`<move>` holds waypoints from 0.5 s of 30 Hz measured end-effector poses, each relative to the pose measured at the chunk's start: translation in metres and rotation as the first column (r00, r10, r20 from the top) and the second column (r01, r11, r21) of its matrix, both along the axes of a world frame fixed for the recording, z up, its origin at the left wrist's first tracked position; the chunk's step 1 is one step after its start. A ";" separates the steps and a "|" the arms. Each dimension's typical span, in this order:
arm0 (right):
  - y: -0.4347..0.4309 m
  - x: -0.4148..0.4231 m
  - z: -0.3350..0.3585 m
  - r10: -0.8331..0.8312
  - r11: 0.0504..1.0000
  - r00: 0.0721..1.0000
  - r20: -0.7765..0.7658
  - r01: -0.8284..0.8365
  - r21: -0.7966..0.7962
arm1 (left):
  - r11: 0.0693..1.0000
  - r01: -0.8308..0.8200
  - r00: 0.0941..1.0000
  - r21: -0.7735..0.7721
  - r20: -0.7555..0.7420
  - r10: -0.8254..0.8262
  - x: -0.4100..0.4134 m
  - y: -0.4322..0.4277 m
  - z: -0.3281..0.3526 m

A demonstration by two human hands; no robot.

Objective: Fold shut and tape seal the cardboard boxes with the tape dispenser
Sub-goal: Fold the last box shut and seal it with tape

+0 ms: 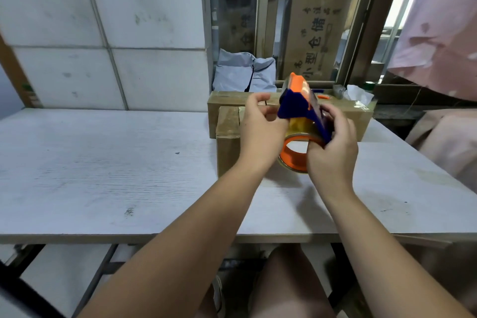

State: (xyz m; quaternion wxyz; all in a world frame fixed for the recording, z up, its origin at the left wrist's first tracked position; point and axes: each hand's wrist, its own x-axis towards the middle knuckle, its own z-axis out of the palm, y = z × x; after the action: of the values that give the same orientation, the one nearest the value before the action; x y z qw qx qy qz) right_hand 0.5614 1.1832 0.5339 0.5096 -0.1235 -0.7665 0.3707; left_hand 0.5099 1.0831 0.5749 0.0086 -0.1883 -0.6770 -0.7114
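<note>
On the bench [103, 162], the far box [358, 121] and near box [227, 155] sit folded shut, partly taped; more sealing looks due. Above the near box, the right grip [333, 152] clasps the dispenser [291, 107]; the left grip [260, 126] curls at its mouth, hold unclear.

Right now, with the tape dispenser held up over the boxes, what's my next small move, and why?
Probably tease the tape's free end out with the left hand. The right hand grips the tape dispenser, the left hand sits at its blue mouth, and no strip visibly reaches the front box yet. Whether the end is already pinched is unclear.
</note>
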 end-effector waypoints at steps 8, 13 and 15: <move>0.005 0.004 0.003 -0.007 0.999 1.000 -0.025 0.009 0.048 | 0.983 -0.123 0.992 0.138 0.056 0.116 -0.006 -0.015 -0.005; 0.008 0.002 0.005 -0.016 0.993 1.000 -0.005 0.016 0.120 | 0.969 -0.180 0.978 0.167 0.135 0.158 -0.023 -0.032 -0.010; 0.009 0.001 0.007 -0.015 0.989 1.000 -0.003 0.015 0.146 | 0.965 -0.185 0.976 0.187 0.150 0.158 -0.028 -0.040 -0.011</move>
State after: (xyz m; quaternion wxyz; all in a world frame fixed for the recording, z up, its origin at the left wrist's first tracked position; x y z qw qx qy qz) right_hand 0.5623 1.1921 0.5405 0.5207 -0.0916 -0.7902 0.3100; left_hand 0.4819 1.0435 0.5638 0.0437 -0.0789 -0.6149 -0.7834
